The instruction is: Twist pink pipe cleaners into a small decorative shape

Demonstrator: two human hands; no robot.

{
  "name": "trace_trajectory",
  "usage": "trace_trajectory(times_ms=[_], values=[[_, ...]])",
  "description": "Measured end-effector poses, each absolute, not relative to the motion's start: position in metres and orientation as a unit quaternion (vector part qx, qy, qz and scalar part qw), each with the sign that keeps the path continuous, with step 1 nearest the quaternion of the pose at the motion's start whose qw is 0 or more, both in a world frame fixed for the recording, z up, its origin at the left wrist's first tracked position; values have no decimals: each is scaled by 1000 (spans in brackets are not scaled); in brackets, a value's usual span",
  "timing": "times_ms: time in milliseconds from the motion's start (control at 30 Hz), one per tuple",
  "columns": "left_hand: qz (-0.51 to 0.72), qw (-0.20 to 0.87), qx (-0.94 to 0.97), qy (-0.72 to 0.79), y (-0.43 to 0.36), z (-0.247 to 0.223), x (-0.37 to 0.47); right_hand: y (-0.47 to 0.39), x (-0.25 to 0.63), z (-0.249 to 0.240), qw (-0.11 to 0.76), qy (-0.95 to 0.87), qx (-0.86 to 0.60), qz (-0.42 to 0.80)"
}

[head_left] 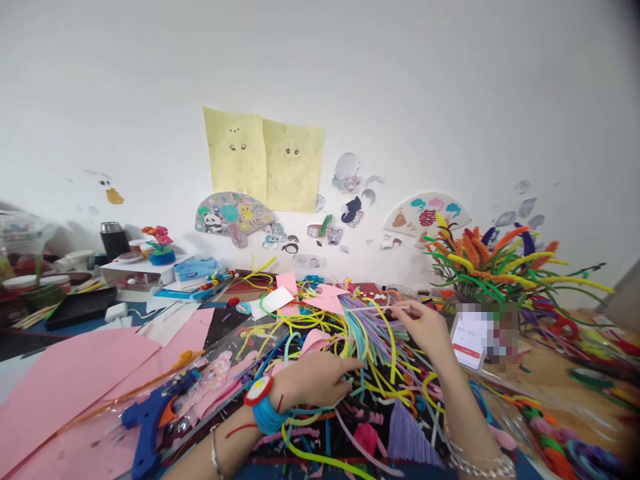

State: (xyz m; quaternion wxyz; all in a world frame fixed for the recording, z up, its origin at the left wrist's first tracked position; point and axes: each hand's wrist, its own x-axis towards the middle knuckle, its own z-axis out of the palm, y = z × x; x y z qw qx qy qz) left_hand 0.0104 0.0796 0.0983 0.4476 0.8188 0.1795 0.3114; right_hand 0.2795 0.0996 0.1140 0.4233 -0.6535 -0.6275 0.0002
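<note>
A tangled heap of pipe cleaners (363, 333) in yellow, lilac, blue and pink covers the middle of the table. My right hand (425, 328) is at the heap's right side, thumb and fingertips pinched on a pale pink pipe cleaner (373, 308) that runs leftward over the others. Low over the heap's front left lies my left hand (317, 379), palm down, index finger stretched out and the other fingers partly bent and apart. Nothing shows in it. A ribbed purple piece (410, 437) and a crimson piece (366, 439) lie in front.
A blue glue gun (147, 427) and pink sheets (75, 380) lie at the left. Beside my right forearm stands a phone (469, 339). A bunch of pipe-cleaner flowers (490, 260) rises at the back right. A dark flask (114, 240) stands near the wall.
</note>
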Motion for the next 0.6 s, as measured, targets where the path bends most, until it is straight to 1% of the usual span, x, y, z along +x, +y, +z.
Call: trace_trajectory(times_ms=[33,100,133,200,267,333,433,600], values=[[289,370,861,195,84,94,13,99,278,119,456,-626,-633,22],[275,281,895,212,89,89,17,100,271,128,550,-605,-569,86],[279,256,901,214,90,88,19,101,266,132,591,-591,-539,108],[306,254,892,214,88,90,23,104,252,140,643,-566,-501,127],[336,285,870,223,83,93,27,107,233,145,640,-586,-470,161],[360,313,847,237,78,97,31,111,212,147,602,-630,-454,187],[357,261,864,242,73,100,32,120,186,143,567,-668,-422,232],[352,158,877,286,79,106,25,133,177,139,578,-659,-398,271]])
